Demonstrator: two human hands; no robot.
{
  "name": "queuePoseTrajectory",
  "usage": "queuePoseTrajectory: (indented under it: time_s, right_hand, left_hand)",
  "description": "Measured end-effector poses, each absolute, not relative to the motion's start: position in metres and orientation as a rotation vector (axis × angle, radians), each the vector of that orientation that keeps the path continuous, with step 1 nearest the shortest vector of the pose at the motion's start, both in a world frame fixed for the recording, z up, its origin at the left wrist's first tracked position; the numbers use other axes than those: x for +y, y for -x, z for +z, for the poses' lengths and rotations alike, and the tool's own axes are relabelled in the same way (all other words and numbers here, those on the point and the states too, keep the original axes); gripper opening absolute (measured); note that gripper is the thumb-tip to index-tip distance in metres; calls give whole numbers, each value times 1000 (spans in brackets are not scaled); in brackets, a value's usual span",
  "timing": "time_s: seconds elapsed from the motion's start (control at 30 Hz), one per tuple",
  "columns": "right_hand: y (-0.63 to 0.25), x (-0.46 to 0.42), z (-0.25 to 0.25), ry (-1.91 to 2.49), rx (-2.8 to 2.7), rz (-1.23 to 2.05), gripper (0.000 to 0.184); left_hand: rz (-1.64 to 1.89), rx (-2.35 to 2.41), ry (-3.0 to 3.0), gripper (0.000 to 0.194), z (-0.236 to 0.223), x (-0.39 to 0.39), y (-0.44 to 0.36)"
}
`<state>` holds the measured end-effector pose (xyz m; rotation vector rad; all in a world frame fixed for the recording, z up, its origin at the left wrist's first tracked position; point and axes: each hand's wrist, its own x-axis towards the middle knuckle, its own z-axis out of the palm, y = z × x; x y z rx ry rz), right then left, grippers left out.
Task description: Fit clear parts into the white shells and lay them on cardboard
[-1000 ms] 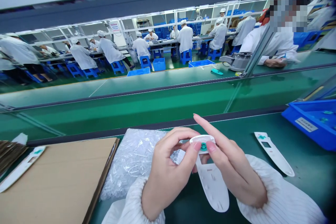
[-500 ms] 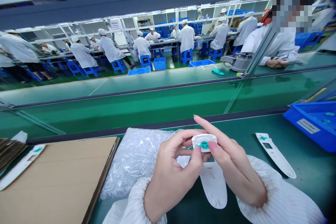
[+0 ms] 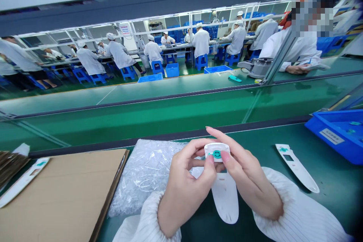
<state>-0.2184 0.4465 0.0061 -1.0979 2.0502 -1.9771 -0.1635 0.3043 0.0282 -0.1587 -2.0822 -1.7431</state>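
Both of my hands hold one long white plastic shell upright over the green table, its narrow end pointing toward me. A teal round button sits in the shell's wide top end. My left hand pinches that top end from the left with thumb and forefinger. My right hand grips it from the right, thumb by the teal button and forefinger stretched out above it. A second white shell with a teal spot lies flat on the table to the right.
A crumpled clear plastic bag lies just left of my hands. A brown cardboard sheet covers the near left, with another white shell at its left edge. A blue bin stands at the right. A co-worker sits across the green conveyor.
The shell has tilted more upright and shifted slightly left in my hands. My left thumb has moved up beside the teal button.
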Motion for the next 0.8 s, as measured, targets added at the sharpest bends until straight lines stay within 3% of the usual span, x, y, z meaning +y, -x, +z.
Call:
queuePoseTrajectory:
  time_s: [0.17,0.3,0.43,0.67,0.8]
  right_hand:
    - [222,442,7,884,1689,-2331,37]
    - [228,439,8,792,1602,-2487,35]
    - [235,436,7,755,1488,-2571,33]
    - [226,431,2,723,1401,-2594,29]
    - [220,429,-2,745,1381,-2562,28]
  left_hand:
    - [-1130,-2120,141,60,18,312,153]
    - [-644,-2062,242,32,7,326,147]
    - [-501,-2162,192,30,5,333,144]
    - [-432,-2281,147,52,6,328,136]
    - [-302,-2292,144,45,0,325,130]
